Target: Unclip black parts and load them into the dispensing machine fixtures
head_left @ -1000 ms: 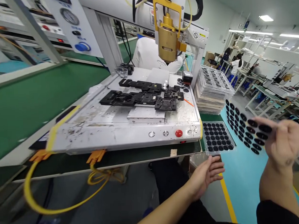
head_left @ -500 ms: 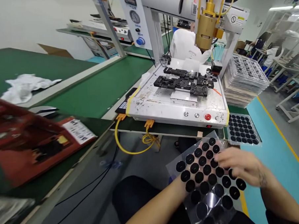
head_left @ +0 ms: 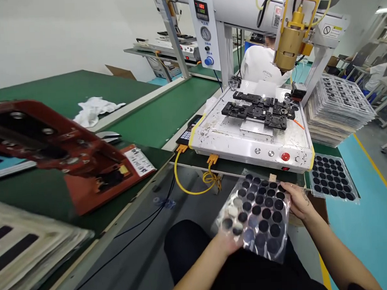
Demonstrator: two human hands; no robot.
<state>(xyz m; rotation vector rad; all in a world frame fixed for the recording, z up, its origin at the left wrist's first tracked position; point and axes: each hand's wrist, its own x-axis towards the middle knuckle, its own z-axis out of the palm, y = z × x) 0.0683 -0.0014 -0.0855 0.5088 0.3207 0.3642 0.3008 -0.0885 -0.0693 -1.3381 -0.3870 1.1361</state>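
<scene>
A clear plastic sheet with rows of round black discs (head_left: 261,211) is held tilted above my lap. My left hand (head_left: 229,241) grips its lower left edge, the fingers partly hidden beneath the plastic. At the upper right edge my right hand (head_left: 296,199) pinches the sheet, thumb on top. Glare whitens some discs on the left side. A similar disc sheet (head_left: 332,177) lies flat at the right end of the bench, beside the white machine (head_left: 232,149).
Black fixtures (head_left: 259,110) sit on the machine's bed under a brass-coloured head (head_left: 288,47). Stacked plastic trays (head_left: 339,108) stand to the right. A red hand press (head_left: 108,183) is on the left bench. Yellow cables (head_left: 179,184) hang in front. A person in white (head_left: 260,63) sits behind.
My right hand has gone from over the discs to the sheet's upper right edge and closed on it. The sheet has turned and flattened. The view has swung left.
</scene>
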